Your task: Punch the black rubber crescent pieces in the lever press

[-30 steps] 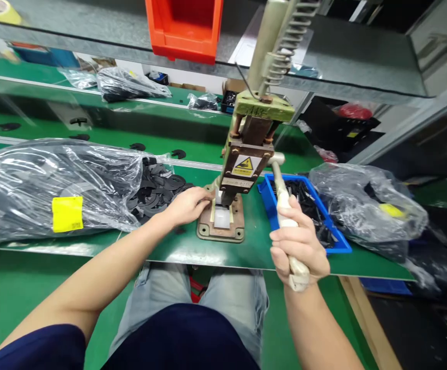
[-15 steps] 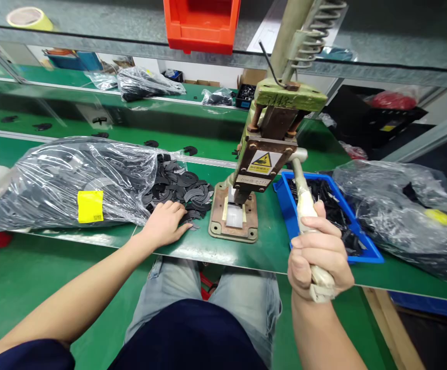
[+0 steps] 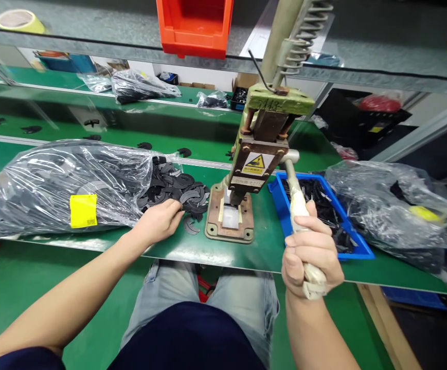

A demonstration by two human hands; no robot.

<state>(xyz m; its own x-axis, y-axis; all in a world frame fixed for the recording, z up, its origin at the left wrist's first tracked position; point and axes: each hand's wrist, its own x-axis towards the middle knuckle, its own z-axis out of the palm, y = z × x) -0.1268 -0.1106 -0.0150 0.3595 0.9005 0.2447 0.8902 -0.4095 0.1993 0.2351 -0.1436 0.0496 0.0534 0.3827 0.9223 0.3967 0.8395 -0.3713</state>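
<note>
My right hand (image 3: pixel 313 246) is wrapped round the taped lever handle (image 3: pixel 299 203) of a green hand press (image 3: pixel 257 154). The press has a warning label on its ram and a brown base plate (image 3: pixel 229 226) with a pale block (image 3: pixel 230 217) under the punch. My left hand (image 3: pixel 162 220) is at the near edge of a pile of flat black curved pieces (image 3: pixel 169 182), with thumb and fingertips pinched together. Whatever sits between those fingertips is too hidden to make out. One loose curved piece (image 3: pixel 191 225) lies on the table just right of the hand.
A clear plastic bag (image 3: pixel 53 180) with a yellow label lies left, open towards the pile. Right of the press is a blue tray (image 3: pixel 356 246) of black parts, then another plastic bag (image 3: pixel 396 205). An orange bin (image 3: pixel 194 41) sits on the metal shelf above.
My left hand has gone from spread fingers on the pile to a pinch, and a curved piece now shows beside it. My right hand keeps its hold. The view has shifted slightly.
</note>
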